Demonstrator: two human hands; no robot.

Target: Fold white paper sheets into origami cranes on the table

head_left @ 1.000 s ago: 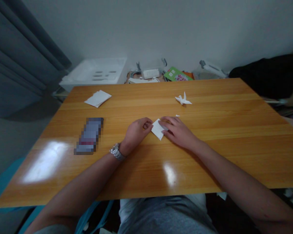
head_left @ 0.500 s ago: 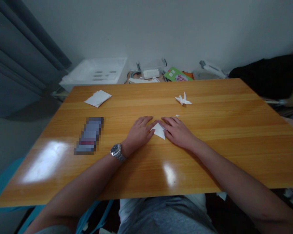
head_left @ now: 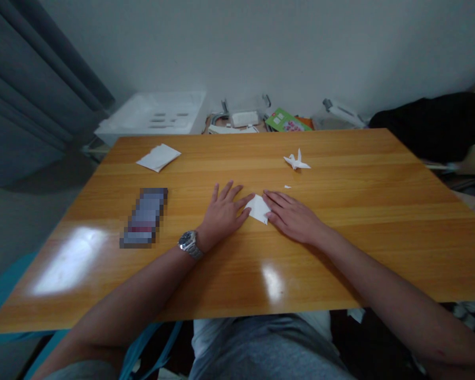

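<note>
A small white folded paper (head_left: 258,209) lies flat on the wooden table (head_left: 229,285) in front of me. My left hand (head_left: 225,212) is open at its left edge, thumb and index finger touching the paper and the other fingers spread over the wood. On the opposite edge rests my right hand (head_left: 291,215), its fingers stretched out, with the fingertips on the paper. A tiny white paper scrap (head_left: 287,186) lies just beyond the right hand. Farther back stands a white folded paper crane (head_left: 296,160).
At the back left lies a stack of white paper sheets (head_left: 159,157). A phone (head_left: 145,217), blurred out, lies left of my left hand. Behind the table are a white plastic bin (head_left: 154,113), a green booklet (head_left: 287,120) and a dark cloth (head_left: 431,124).
The fingers of my left hand have lifted and spread apart, away from the paper's top corner. My right fingertips have shifted slightly right, leaving more of the paper visible.
</note>
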